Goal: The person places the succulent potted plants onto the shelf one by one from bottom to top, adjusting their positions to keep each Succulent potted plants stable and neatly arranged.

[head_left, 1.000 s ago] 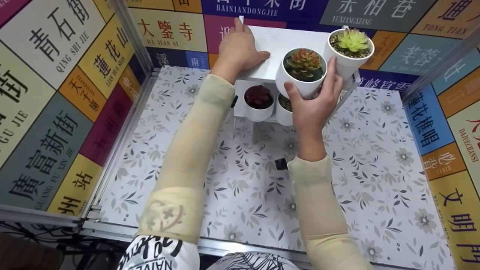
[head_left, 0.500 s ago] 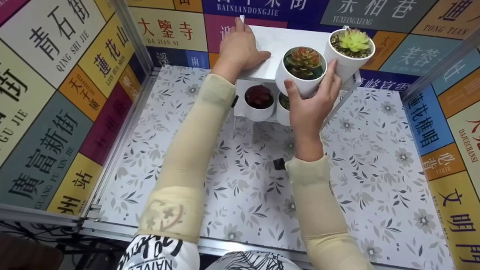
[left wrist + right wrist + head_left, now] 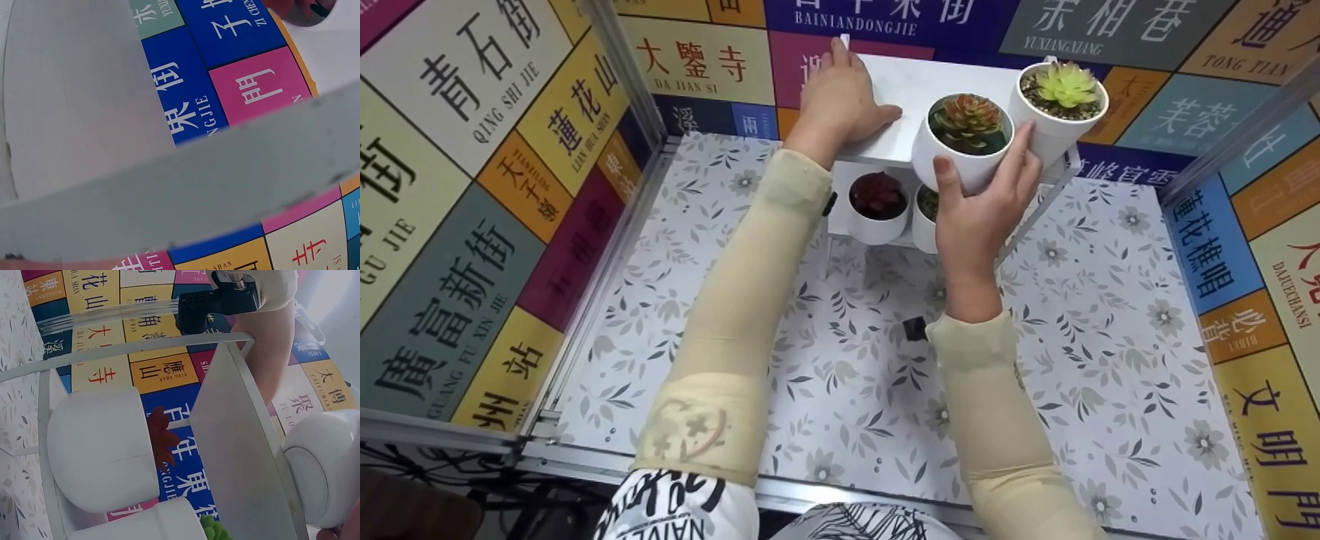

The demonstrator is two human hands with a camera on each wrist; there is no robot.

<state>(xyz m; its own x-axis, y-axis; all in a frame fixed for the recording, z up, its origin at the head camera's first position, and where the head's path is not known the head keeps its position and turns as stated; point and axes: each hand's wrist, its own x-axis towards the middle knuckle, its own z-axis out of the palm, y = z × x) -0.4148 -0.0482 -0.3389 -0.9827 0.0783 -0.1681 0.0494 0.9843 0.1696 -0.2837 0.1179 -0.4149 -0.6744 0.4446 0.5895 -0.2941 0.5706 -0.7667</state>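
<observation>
In the head view my left hand [image 3: 844,101] rests on the left end of a white two-tier shelf [image 3: 926,82], fingers stretched toward its rear corner and thumb out along the top board. My right hand [image 3: 986,199] grips a white pot with a reddish-green succulent [image 3: 966,127] at the board's front edge, thumb in front and fingers on its right side. Whether the pot's base [image 3: 306,489] touches the board cannot be told. Right beside it stands a white pot with a bright green succulent [image 3: 1061,90], close to my fingertips.
On the lower tier stand a pot with a dark red succulent [image 3: 877,206] and a partly hidden white pot [image 3: 926,221]. Leaf-patterned sheeting [image 3: 862,375] covers the tabletop. Lettered panels [image 3: 697,60] wall in the back and both sides.
My right wrist and forearm have shifted slightly left, and the held pot has moved very slightly. My left hand keeps its place on the shelf.
</observation>
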